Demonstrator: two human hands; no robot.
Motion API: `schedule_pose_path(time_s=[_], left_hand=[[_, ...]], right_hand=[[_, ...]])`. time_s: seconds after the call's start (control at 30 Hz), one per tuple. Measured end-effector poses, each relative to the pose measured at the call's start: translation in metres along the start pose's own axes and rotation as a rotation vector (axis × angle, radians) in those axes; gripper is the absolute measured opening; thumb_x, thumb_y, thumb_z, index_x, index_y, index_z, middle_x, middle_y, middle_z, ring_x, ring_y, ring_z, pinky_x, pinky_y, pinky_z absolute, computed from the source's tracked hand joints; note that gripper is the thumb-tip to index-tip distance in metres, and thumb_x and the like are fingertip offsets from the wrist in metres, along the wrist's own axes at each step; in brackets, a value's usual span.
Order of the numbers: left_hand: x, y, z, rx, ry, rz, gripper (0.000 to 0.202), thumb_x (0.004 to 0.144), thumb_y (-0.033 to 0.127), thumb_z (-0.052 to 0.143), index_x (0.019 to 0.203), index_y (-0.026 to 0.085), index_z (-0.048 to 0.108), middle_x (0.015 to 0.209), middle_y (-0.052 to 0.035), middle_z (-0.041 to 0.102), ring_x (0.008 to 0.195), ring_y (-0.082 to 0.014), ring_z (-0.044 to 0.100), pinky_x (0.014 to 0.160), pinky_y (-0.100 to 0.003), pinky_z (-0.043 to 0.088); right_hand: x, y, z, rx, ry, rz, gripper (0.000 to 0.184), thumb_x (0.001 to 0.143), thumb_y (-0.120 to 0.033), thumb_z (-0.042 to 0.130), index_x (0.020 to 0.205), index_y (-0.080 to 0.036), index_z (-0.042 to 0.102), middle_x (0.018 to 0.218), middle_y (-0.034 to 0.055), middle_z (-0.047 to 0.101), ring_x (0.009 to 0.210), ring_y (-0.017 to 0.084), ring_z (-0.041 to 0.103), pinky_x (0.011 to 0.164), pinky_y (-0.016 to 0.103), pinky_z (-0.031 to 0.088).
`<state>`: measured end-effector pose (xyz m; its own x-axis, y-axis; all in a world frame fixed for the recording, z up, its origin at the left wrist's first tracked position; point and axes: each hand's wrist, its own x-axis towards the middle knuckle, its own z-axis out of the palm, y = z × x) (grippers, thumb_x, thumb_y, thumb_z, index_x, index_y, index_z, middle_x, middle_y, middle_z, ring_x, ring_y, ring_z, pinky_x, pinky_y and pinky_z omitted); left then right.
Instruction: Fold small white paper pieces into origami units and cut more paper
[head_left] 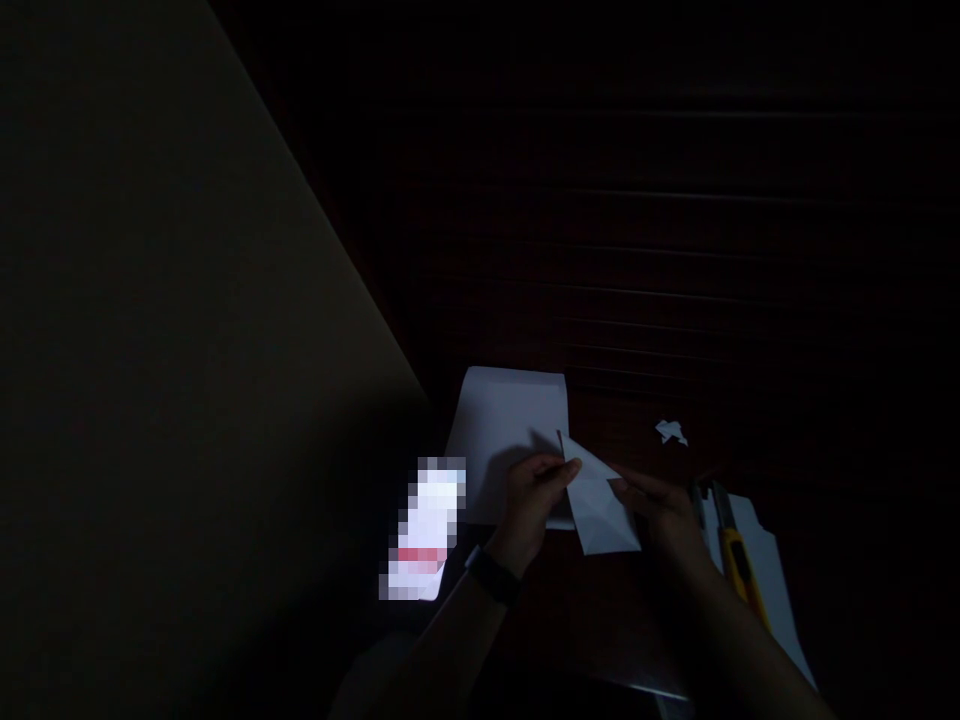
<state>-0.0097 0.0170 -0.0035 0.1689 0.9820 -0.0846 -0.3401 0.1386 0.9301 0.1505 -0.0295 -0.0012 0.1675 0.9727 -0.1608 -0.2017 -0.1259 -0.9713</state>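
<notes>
Paper (600, 510), folded into a pointed, kite-like shape, is held between both hands just above the dark table (600, 630), close in front of the person. The left hand (534, 498) pinches its upper left edge between thumb and fingers. The right hand (661, 505) is closed on its right edge. It looks very light and thin, limp where it is single and stiffer along the creases. It would crumple or tear easily, so fingertips on the folded edges and corners seem the safest hold.

Behind it a flat white sheet (510, 415) lies partly under the left hand. A small paper scrap (671, 432) lies apart to the right. By the right forearm a yellow knife (739, 560) rests on another sheet (780, 590). A bright patch (427, 530) glows beside the left wrist, which wears a dark watch (491, 573).
</notes>
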Motion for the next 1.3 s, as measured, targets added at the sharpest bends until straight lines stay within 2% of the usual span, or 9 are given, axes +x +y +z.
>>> schedule_pose_path(time_s=[0.1,0.23,0.3,0.43,0.57,0.67,0.9,1.1,1.3], left_hand=[[0.001,-0.001,0.000,0.056,0.019,0.048,0.022,0.067,0.032,0.072,0.074,0.013,0.064,0.064,0.0010,0.059,0.056,-0.0073,0.051,0.051,-0.019,0.038],[0.000,-0.002,0.004,0.125,0.009,0.097,0.023,0.064,0.031,0.074,0.074,0.013,0.064,0.070,-0.0018,0.065,0.066,-0.0125,0.059,0.060,-0.022,0.043],[-0.002,-0.001,0.006,0.155,-0.062,0.084,0.022,0.064,0.029,0.074,0.075,0.013,0.064,0.071,-0.0023,0.065,0.067,-0.0134,0.060,0.061,-0.022,0.044],[-0.005,0.002,0.005,0.194,-0.336,0.007,0.024,0.064,0.027,0.074,0.081,0.014,0.064,0.076,-0.0036,0.066,0.070,-0.0142,0.061,0.063,-0.023,0.045],[-0.007,0.004,0.001,0.237,-0.529,-0.091,0.027,0.063,0.024,0.075,0.085,0.013,0.064,0.082,-0.0056,0.066,0.076,-0.0159,0.062,0.069,-0.025,0.046],[-0.007,0.003,-0.001,0.266,-0.581,-0.091,0.029,0.067,0.022,0.073,0.092,0.015,0.062,0.082,-0.0047,0.066,0.077,-0.0158,0.062,0.069,-0.025,0.046],[-0.005,-0.001,-0.004,0.316,-0.573,-0.004,0.026,0.073,0.022,0.067,0.096,0.016,0.057,0.082,-0.0045,0.065,0.079,-0.0165,0.063,0.069,-0.025,0.046],[-0.002,0.005,-0.010,0.438,-0.499,0.026,0.043,0.067,0.025,0.073,0.107,0.017,0.060,0.085,-0.0056,0.067,0.080,-0.0191,0.064,0.070,-0.028,0.049],[0.000,0.006,-0.012,0.579,-0.363,0.106,0.038,0.067,0.033,0.072,0.102,0.017,0.067,0.094,-0.0075,0.069,0.085,-0.0202,0.064,0.072,-0.027,0.049]], right_hand=[[0.000,-0.002,0.000,0.064,-0.048,0.043,0.040,0.067,-0.037,0.073,0.102,-0.019,0.070,0.090,0.0081,0.073,0.080,0.027,0.066,0.073,0.038,0.050],[-0.003,-0.011,0.002,0.054,-0.116,-0.022,0.046,0.072,-0.034,0.069,0.115,-0.022,0.061,0.103,0.0086,0.069,0.093,0.028,0.063,0.081,0.040,0.047],[-0.004,-0.016,0.002,-0.038,-0.114,-0.077,0.049,0.075,-0.036,0.067,0.122,-0.025,0.056,0.111,0.0079,0.066,0.101,0.028,0.060,0.087,0.040,0.044],[-0.002,-0.023,-0.004,-0.282,-0.138,-0.220,0.048,0.081,-0.037,0.060,0.127,-0.031,0.049,0.125,0.0037,0.057,0.115,0.026,0.050,0.097,0.041,0.036],[0.001,-0.030,-0.017,-0.497,-0.335,-0.262,0.026,0.080,-0.036,0.061,0.103,-0.026,0.066,0.106,0.0044,0.066,0.101,0.024,0.058,0.090,0.038,0.042],[0.001,-0.032,-0.021,-0.567,-0.330,-0.295,0.024,0.075,-0.035,0.067,0.097,-0.024,0.065,0.096,0.0035,0.067,0.091,0.022,0.060,0.082,0.034,0.045],[0.001,-0.021,-0.020,-0.630,-0.331,-0.192,0.018,0.077,-0.037,0.063,0.084,-0.020,0.061,0.066,-0.0014,0.062,0.057,0.015,0.057,0.053,0.025,0.043],[0.006,-0.016,-0.020,-0.614,-0.160,-0.227,0.021,0.076,-0.038,0.063,0.070,-0.019,0.061,0.066,0.0007,0.065,0.061,0.016,0.059,0.056,0.025,0.043],[0.008,-0.013,-0.023,-0.667,0.055,-0.213,0.027,0.074,-0.045,0.063,0.071,-0.018,0.062,0.066,0.0025,0.065,0.059,0.017,0.058,0.053,0.026,0.042]])
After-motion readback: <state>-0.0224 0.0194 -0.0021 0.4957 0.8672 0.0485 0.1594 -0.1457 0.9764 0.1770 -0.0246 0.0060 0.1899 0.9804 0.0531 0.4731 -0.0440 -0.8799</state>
